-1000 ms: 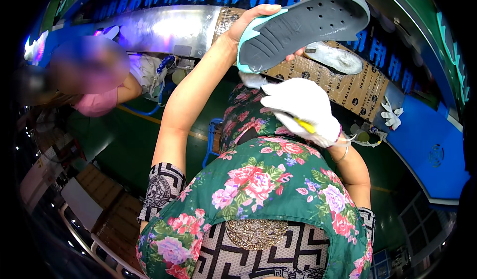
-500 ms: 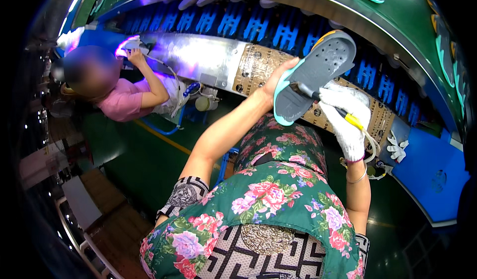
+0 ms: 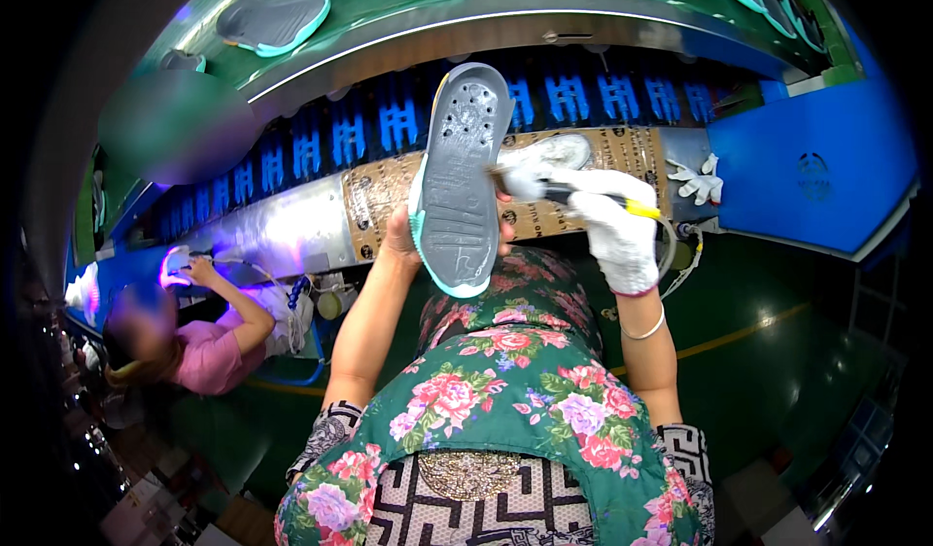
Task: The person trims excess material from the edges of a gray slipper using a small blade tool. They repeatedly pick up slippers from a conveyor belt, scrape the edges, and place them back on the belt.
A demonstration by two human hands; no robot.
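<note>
My bare left hand [image 3: 401, 237] grips a grey shoe sole [image 3: 465, 162] with a teal rim. Its fingers wrap round behind to the right edge. The sole is tilted upright, inner face toward me, with small holes near the top and a shiny wet look. In a white glove, my right hand [image 3: 614, 240] is closed on a brush [image 3: 525, 180] with a dark handle, a yellow piece and a pale tube. The bristles are at the sole's right edge; whether they touch cannot be told. A whitish shoe [image 3: 559, 151] lies behind the brush.
Brown printed cardboard [image 3: 374, 196] covers part of the metal ledge. Blue racks [image 3: 398, 118] line up behind it. More soles [image 3: 274, 23] lie on the green surface beyond. A loose white glove [image 3: 698, 178] lies beside a blue panel [image 3: 816, 172]. A person in pink [image 3: 222, 356] works at left.
The view has swung toward the right. The sole has turned from slanted to nearly upright. The brush has moved from the sole's lower part to its right edge.
</note>
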